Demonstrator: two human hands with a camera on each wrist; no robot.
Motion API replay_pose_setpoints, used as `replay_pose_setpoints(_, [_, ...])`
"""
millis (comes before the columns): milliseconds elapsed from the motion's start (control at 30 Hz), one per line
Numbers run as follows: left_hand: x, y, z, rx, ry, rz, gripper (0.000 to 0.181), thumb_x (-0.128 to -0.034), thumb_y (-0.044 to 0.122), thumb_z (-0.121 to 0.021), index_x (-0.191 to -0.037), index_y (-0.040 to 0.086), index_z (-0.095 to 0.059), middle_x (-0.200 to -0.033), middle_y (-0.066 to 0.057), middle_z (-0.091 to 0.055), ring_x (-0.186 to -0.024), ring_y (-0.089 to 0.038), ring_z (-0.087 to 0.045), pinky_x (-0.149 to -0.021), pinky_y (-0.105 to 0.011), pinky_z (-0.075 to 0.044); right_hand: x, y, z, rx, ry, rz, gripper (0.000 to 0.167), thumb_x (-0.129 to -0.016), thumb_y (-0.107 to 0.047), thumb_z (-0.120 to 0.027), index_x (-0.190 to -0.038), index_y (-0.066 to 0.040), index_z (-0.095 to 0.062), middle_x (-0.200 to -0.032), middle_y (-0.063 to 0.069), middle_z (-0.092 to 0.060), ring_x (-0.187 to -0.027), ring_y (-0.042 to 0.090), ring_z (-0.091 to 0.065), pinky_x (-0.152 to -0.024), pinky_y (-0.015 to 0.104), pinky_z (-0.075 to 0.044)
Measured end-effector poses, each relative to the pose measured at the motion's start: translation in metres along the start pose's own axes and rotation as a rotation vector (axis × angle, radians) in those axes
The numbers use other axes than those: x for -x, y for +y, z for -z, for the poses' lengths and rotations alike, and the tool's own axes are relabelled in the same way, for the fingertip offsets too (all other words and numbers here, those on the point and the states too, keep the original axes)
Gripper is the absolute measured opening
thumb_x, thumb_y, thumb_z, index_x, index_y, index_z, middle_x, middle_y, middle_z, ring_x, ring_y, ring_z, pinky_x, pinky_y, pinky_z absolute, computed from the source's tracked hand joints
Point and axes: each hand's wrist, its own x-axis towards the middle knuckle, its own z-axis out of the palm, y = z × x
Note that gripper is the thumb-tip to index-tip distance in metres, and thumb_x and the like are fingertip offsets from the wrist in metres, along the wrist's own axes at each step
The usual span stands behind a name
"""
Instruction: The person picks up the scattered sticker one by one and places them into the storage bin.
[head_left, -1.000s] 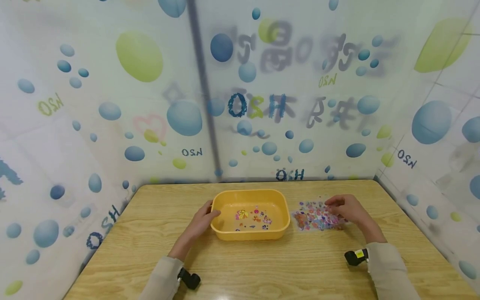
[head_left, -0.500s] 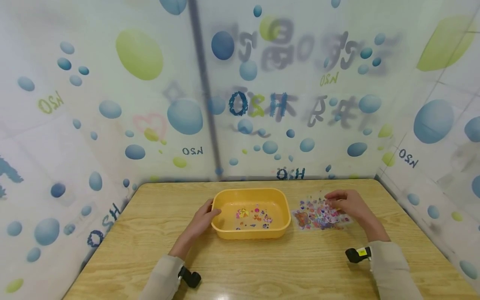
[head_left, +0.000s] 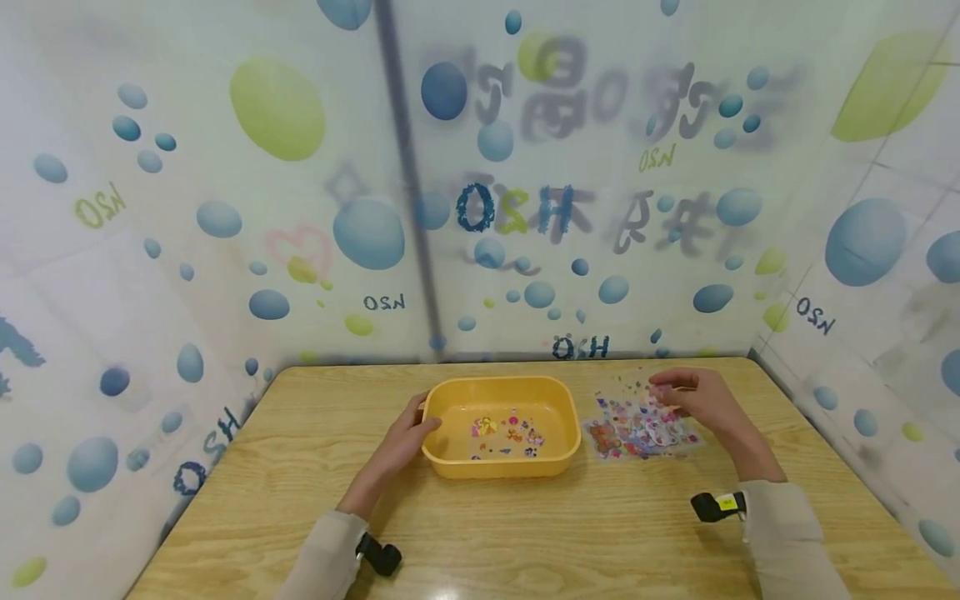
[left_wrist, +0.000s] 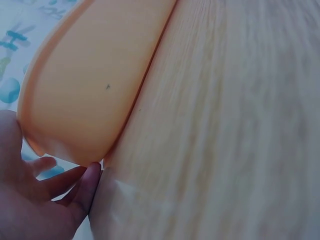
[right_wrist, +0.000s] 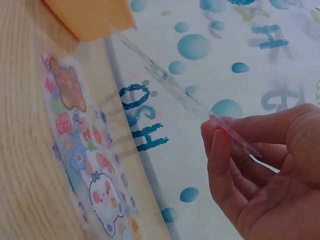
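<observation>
My left hand grips the left end of a yellow plastic basin, thumb over the rim. In the left wrist view its fingers reach the basin's outer wall near the table. Small colourful stickers show on the basin's floor. To the right, my right hand pinches a clear sticker sheet by its edge between thumb and fingers. That sheet is seen almost edge-on in the right wrist view. Below it, another sticker sheet with a bear and a rabbit lies on the table.
The wooden table carries the basin and sheets. Behind it hangs a pale curtain printed with blue and green bubbles. Similar curtain closes both sides. A small black camera sits on the left wrist, another on the right.
My right hand has risen and moved slightly away, lifting the clear sticker sheet off the one beneath, whose rabbit now shows. The left hand and basin have stayed put.
</observation>
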Motion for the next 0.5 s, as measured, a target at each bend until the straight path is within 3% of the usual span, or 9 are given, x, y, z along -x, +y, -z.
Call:
replay_pose_setpoints(133, [0.000,0.000,0.001,0.001,-0.007,0.001,0.063,-0.1057,0.027,-0.053,-0.163,0.019,-0.028,-0.148,-0.025,-0.055,-0.128,-0.033,-0.061,-0.112,-0.053,-0.048,0.001,-0.004,0.001,-0.017,-0.001,0.014,0.040,-0.101,-0.018,-0.066,-0.130,0.009,-0.064,-0.128,0.032,-0.066,-0.087,0.010,-0.070,-0.072,0.028,-0.061])
replay_pose_setpoints(400, [0.001,0.000,0.001,0.007,-0.004,0.000,0.061,-0.1054,0.025,-0.053,-0.162,0.021,-0.031,-0.143,-0.024,-0.059,-0.120,-0.031,-0.064,-0.107,-0.050,-0.051,0.001,-0.010,-0.001,-0.060,0.005,0.035,0.037,-0.100,-0.011,-0.067,-0.128,0.013,-0.064,-0.119,0.033,-0.069,-0.084,0.013,-0.071,-0.069,0.027,-0.062])
replay_pose_setpoints(500, [0.000,0.000,0.001,0.004,-0.003,0.006,0.059,-0.1054,0.026,-0.054,-0.161,0.018,-0.034,-0.147,-0.023,-0.057,-0.127,-0.032,-0.062,-0.110,-0.051,-0.050,0.001,-0.012,-0.003,-0.064,0.008,0.037,0.037,-0.100,-0.011,-0.066,-0.128,0.013,-0.063,-0.117,0.033,-0.070,-0.084,0.011,-0.071,-0.069,0.029,-0.063])
